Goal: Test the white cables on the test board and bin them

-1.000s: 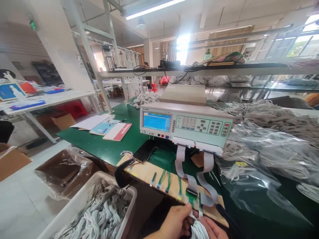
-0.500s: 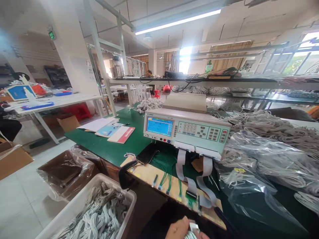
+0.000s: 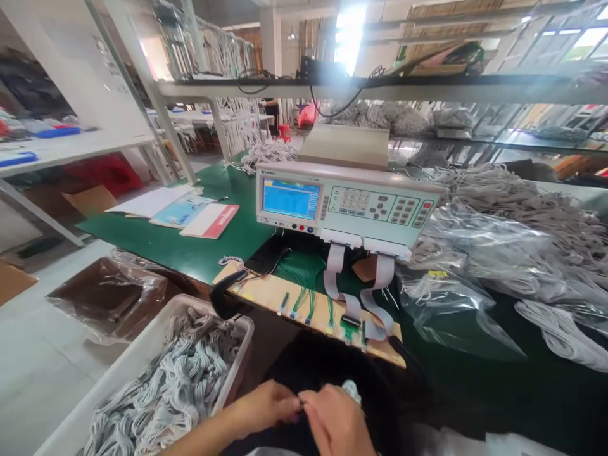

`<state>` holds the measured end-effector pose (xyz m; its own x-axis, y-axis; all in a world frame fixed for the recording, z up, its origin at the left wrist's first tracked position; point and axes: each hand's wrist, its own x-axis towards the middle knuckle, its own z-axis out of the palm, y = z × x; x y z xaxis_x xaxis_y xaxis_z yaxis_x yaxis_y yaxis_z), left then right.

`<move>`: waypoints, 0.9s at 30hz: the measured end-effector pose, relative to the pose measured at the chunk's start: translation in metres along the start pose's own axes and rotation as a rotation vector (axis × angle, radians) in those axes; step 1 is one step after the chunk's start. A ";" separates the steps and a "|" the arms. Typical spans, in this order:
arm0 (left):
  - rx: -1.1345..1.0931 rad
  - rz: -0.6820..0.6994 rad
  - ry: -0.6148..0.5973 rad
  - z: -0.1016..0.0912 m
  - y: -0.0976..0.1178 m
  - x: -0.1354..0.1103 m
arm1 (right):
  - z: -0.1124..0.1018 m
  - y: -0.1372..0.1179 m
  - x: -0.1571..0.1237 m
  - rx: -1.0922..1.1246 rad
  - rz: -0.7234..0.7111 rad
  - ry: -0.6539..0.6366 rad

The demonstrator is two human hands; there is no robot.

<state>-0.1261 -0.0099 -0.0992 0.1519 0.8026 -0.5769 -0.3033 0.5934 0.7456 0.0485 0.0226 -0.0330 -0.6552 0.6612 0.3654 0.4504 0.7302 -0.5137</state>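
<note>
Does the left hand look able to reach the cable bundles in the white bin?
Probably yes: the left hand is close to the white bin, whose open top leaves the cable bundles uncovered.

The bench (image 3: 159, 252) is green; the tester (image 3: 349, 199) is off-white with a blue screen (image 3: 291, 199). Green wires (image 3: 311, 297) cross the pale tan board (image 3: 266, 286), beside grey ribbon cables (image 3: 334, 263). Coils (image 3: 175, 380) are mottled grey and white, the bundle (image 3: 351, 391) whitish.

Daylight flares white from the back window (image 3: 351, 41), hazing the shelf (image 3: 427, 93). Glints streak the plastic (image 3: 498, 237); deep shadow sits below the board (image 3: 268, 289). The fingers (image 3: 286, 406) look slightly soft, the outer edges stretched and smeared.
</note>
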 end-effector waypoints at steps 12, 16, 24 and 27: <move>-0.261 -0.100 -0.369 0.094 0.039 0.016 | -0.027 0.041 -0.039 0.488 0.820 0.326; -0.254 -0.123 -0.445 0.105 0.035 0.005 | -0.035 0.040 -0.044 0.727 0.843 0.271; -0.009 0.305 -0.344 0.113 0.027 0.002 | -0.033 0.029 -0.046 0.596 0.884 0.525; 0.021 0.376 -0.330 0.115 0.015 0.008 | -0.032 0.030 -0.045 0.521 0.879 0.544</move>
<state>-0.0214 0.0123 -0.0542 0.3261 0.9359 -0.1330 -0.3759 0.2575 0.8902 0.1107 0.0206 -0.0403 0.1649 0.9847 -0.0558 0.2332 -0.0939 -0.9679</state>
